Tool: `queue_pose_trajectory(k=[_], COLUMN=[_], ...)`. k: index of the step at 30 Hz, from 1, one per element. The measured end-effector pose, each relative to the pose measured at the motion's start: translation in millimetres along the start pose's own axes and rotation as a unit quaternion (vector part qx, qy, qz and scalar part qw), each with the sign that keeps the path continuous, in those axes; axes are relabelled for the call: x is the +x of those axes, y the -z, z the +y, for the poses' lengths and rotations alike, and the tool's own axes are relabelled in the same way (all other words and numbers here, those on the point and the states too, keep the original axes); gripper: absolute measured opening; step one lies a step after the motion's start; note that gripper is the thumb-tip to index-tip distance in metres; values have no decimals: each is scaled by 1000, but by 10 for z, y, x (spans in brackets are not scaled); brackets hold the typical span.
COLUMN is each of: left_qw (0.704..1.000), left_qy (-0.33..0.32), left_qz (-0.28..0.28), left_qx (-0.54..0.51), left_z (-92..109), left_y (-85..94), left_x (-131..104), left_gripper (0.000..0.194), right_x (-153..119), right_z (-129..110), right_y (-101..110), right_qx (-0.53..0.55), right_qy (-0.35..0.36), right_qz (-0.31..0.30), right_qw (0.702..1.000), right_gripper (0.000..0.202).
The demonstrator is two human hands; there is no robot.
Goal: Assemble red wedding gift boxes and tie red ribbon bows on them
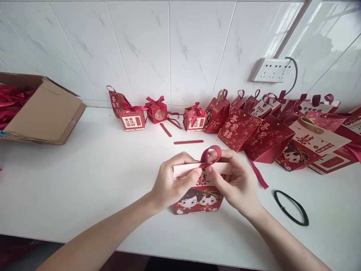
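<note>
Between my hands stands a red and cream gift box (198,202) with two cartoon figures on its front. My left hand (171,181) pinches the left part of its top edge, thumb in front and fingers behind. My right hand (237,183) grips the right part the same way, its thumb close to the other thumb. A dark red strap (211,151) rises in a loop from the middle of the top edge. How the strap is fastened is hidden by my thumbs.
Finished-looking red gift boxes (239,128) crowd the right side and back. Small ribbon-tied boxes (133,119) stand near the tiled wall. Loose red strips (188,142) lie behind my hands. A black band (291,207) lies at right, a cardboard carton (46,111) of red ribbon at left.
</note>
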State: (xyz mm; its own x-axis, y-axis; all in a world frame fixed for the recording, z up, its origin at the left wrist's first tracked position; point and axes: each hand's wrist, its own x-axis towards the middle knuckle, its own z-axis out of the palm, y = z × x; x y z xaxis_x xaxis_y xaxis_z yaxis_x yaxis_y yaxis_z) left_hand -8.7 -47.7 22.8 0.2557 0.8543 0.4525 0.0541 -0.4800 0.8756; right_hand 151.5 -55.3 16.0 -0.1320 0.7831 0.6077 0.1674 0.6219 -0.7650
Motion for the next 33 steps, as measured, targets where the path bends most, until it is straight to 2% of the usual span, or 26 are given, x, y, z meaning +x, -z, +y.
queue_pose_trajectory(k=[4,8,13,16,19,23,28,33], left_qw=[1000,1000,999,998,998,1000,1000,1000], left_qy=[-7,-22,-27,-40,-51,-24,22,13], left_qz=[-8,4,33,44,34,15,-1,3], left_qx=[-24,-16,18,33,23,2,-3,-12], left_z=[9,25,10,-4,3,40,64,47], left_y=[-6,-33,-44,-35,-32,-34,-40,-69], left_x=[-1,-9,-19,-21,-19,-11,-11,-32], left_gripper=[5,11,8,10,5,6,10,8], right_x=[22,40,42,39,37,51,58,18], right_z=[-18,-48,-53,-59,-68,-96,-138,-127], right_y=[16,19,8,13,37,76,51,-24], right_qx=[-21,-41,-61,-56,-37,-46,-69,-100], right_qy=[40,63,59,37,11,34,36,69], right_qz=[-4,7,23,13,-7,-16,30,81], right_qw=[999,997,996,998,999,998,997,989], right_gripper=[23,19,18,18,13,4,2,7])
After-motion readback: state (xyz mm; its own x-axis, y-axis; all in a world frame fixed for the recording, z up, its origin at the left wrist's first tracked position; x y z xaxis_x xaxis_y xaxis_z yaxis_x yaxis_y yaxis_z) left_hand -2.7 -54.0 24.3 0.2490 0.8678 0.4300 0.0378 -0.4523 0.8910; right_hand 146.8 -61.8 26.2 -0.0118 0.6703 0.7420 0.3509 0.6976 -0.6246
